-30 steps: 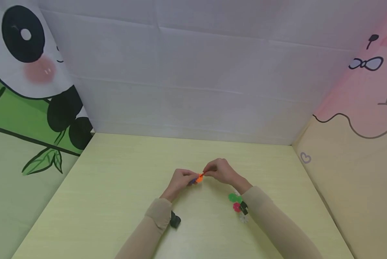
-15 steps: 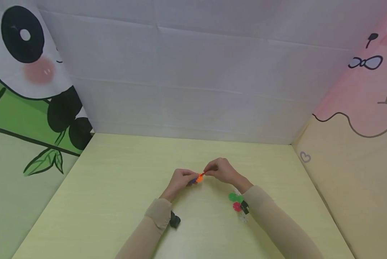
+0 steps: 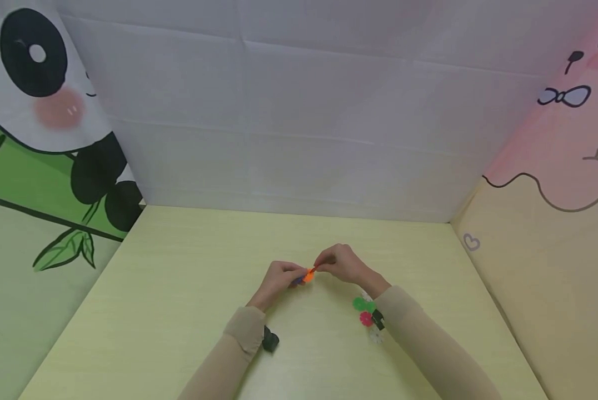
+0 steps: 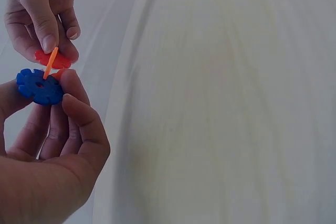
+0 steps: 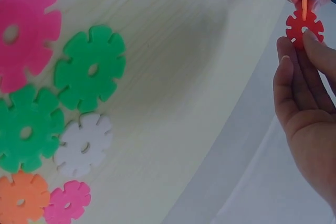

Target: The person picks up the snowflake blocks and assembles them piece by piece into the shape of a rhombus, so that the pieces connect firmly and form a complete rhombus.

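My left hand [image 3: 278, 279] pinches a blue notched plastic disc [image 4: 39, 86] by its edges between thumb and fingers. An orange disc [image 4: 51, 62], seen nearly edge-on, stands crosswise against the blue one. Between thumb and fingertips my right hand [image 3: 345, 264] holds a red notched disc [image 5: 304, 28], its rim right at the orange disc. The three discs sit in a row between the two hands, above the pale table. Part of the orange disc is hidden behind the blue disc and the left fingers in the left wrist view.
Loose notched discs lie on the table [image 3: 204, 250] by the right forearm: two green ones [image 5: 90, 69], a white one [image 5: 84, 145], an orange one [image 5: 23, 198] and pink ones [image 5: 68, 203]. Black wrist devices [image 3: 270, 340] sit at both cuffs. Printed cloth walls [image 3: 299, 139] surround the table.
Both hands stay almost in place. The red disc and the right fingertips shift only slightly against the orange disc.
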`<control>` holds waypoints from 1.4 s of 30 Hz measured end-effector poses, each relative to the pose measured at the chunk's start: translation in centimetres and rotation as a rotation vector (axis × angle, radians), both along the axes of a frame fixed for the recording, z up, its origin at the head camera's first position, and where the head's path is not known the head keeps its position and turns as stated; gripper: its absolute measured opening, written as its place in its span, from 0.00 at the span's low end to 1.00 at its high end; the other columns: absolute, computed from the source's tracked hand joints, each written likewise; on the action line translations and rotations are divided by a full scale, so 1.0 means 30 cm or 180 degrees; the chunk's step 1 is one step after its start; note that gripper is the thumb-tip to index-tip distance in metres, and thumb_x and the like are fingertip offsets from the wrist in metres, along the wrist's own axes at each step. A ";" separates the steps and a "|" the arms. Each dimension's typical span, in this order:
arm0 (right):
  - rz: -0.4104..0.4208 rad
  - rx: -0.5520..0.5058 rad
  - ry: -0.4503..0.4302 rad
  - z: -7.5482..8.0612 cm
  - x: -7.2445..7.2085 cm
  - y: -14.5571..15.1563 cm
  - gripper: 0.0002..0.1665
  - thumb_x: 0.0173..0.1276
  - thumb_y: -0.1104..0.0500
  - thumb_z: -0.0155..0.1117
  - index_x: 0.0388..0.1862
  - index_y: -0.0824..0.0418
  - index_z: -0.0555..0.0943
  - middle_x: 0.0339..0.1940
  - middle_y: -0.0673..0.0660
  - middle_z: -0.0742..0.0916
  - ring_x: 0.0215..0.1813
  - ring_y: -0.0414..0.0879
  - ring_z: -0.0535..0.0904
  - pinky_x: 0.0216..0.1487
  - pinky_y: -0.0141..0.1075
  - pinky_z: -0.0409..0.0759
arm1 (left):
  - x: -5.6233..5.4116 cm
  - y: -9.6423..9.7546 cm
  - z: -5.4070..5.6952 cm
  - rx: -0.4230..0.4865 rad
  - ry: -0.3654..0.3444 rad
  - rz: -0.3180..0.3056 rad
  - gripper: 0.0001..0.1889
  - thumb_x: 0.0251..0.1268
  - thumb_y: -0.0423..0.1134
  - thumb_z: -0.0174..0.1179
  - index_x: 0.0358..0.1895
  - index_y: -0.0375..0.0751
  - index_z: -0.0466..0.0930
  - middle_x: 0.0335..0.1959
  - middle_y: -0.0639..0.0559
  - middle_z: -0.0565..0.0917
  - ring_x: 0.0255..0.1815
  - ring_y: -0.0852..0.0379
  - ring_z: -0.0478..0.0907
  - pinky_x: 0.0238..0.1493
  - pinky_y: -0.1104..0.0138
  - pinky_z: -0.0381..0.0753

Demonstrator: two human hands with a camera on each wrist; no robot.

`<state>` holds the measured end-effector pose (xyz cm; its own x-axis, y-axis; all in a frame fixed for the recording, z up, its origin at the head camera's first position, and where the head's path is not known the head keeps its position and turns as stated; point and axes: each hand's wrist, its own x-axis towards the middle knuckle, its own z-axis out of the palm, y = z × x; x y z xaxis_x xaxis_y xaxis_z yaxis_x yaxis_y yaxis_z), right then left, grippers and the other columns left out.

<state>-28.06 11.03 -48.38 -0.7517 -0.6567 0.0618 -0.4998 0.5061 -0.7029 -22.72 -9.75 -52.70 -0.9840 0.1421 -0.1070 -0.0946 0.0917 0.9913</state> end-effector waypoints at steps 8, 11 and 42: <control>0.0019 -0.0023 -0.0030 -0.016 -0.002 -0.006 0.02 0.63 0.62 0.69 0.34 0.57 0.87 0.32 0.47 0.87 0.36 0.37 0.82 0.38 0.32 0.80 | 0.003 -0.005 -0.008 0.0089 -0.0054 -0.0078 0.11 0.61 0.41 0.66 0.36 0.34 0.87 0.31 0.42 0.85 0.35 0.43 0.80 0.40 0.55 0.78; 0.0041 -0.0007 -0.0012 -0.025 -0.002 -0.008 0.03 0.63 0.62 0.68 0.35 0.59 0.87 0.33 0.48 0.87 0.37 0.36 0.82 0.38 0.31 0.79 | 0.003 -0.007 -0.008 0.0059 -0.0096 -0.0133 0.12 0.62 0.40 0.65 0.38 0.31 0.86 0.34 0.39 0.85 0.40 0.34 0.78 0.43 0.49 0.76; 0.0125 -0.0036 0.0032 0.001 0.016 -0.019 0.05 0.62 0.64 0.69 0.37 0.61 0.87 0.34 0.47 0.87 0.37 0.37 0.83 0.39 0.31 0.79 | 0.008 0.002 0.006 0.0081 -0.0147 -0.0172 0.13 0.60 0.47 0.66 0.35 0.39 0.88 0.31 0.45 0.85 0.26 0.56 0.73 0.29 0.68 0.72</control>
